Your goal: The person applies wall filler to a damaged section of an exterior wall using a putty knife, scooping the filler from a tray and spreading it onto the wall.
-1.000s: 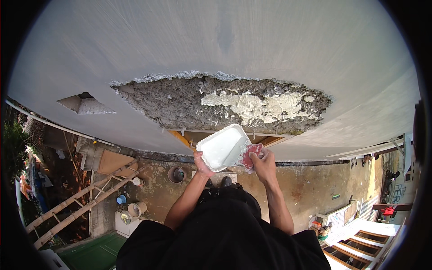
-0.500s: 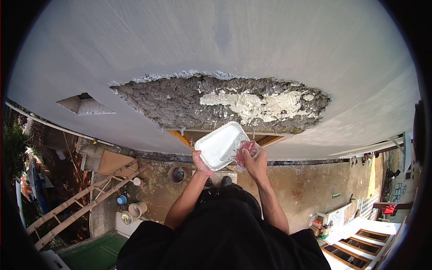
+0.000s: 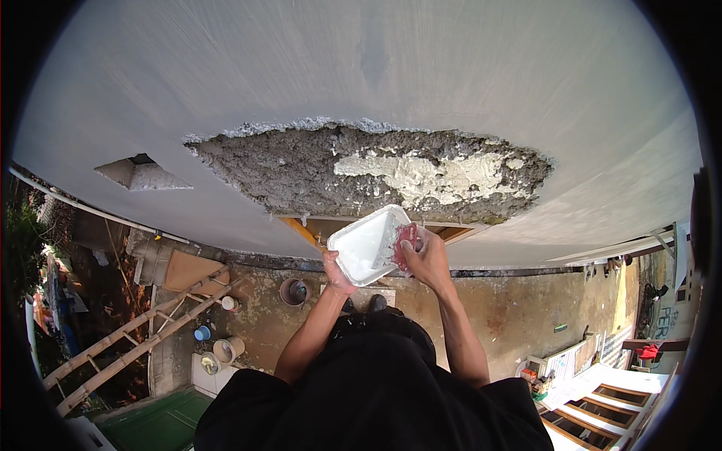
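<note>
My left hand [image 3: 338, 274] grips the lower left rim of a white rectangular tub [image 3: 344, 242] with white paste inside, tilted in front of my chest. In my right hand [image 3: 430, 261], fingers closed, is a red putty scraper [image 3: 404, 244] smeared with paste. Its blade is inside the tub, against the right side, and partly hidden. Just beyond the tub, the grey wall [image 3: 361, 68] has a long rough patch of exposed mortar [image 3: 271, 169]. A band of cream-white filler [image 3: 451, 179] covers part of that patch, toward its right.
A bamboo ladder [image 3: 143, 334] leans at the left. Buckets [image 3: 295, 292] and a light-blue container [image 3: 202, 333] stand on the stained floor [image 3: 496, 308]. A recess [image 3: 147, 175] opens in the wall at left, and a wooden frame [image 3: 304, 231] sits below the rough patch.
My right hand has turned the scraper more upright against the tub's right side. The tub has tilted slightly, and its paste shows lower inside. The wall patch looks the same.
</note>
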### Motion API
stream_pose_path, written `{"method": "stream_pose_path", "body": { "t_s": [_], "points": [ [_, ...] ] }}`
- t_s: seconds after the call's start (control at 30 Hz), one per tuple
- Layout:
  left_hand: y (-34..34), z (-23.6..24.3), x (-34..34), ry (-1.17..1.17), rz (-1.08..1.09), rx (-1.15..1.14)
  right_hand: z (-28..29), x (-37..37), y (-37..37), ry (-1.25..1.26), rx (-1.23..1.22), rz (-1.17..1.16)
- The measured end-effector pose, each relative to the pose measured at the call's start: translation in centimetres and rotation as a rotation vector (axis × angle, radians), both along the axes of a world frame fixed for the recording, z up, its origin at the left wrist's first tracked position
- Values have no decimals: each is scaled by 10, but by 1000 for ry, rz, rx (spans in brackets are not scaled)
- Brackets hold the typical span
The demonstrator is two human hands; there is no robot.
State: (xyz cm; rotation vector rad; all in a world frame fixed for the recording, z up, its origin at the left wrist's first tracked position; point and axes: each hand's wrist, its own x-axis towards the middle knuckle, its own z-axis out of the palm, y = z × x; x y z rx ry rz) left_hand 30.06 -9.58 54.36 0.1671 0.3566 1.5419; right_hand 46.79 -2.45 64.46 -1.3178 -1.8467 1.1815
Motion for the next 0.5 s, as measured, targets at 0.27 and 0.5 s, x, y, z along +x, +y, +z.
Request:
{"method": "stream_pose_path", "body": {
  "t_s": [0.27,0.5],
  "points": [
    [-2,12,6,81,23,-37,17,-6,5,-31,-43,156],
    [-2,-15,1,51,90,-102,16,-13,4,-36,-15,138]
  ]
}}
